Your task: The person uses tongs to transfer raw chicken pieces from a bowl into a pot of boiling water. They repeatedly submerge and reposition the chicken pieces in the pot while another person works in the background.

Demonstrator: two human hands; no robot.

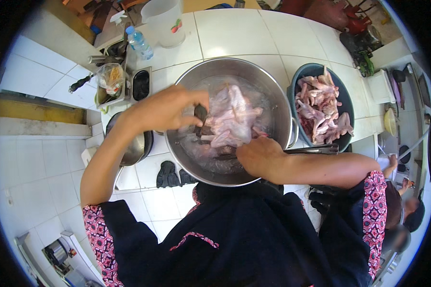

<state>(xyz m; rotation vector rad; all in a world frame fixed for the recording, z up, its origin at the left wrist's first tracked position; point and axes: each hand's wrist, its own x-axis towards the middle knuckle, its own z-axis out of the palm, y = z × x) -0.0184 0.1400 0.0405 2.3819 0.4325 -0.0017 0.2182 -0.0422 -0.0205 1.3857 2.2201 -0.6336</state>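
A large metal pot [285, 107] stands before me, with pale raw poultry pieces [237, 113] in cloudy liquid. Over its left side, my left hand [168, 107] pinches a small dark piece [200, 114] between thumb and fingers; blur hides what it is. My right hand [260, 156] reaches over the near right rim into the pot, its fingers curled down beside the poultry. Those fingertips are hidden, so whether they grip anything cannot be seen. To the right of the pot sits a dark grey-blue basin [349, 107] heaped with raw poultry pieces [319, 107].
A metal handle [327, 149] lies beside the basin behind my right forearm. Left are a metal pan [134, 152], metal containers [149, 80] and black gloves [167, 174]. A water bottle [140, 43] and plastic jug [170, 28] stand farther back. Another person [395, 208] is at right.
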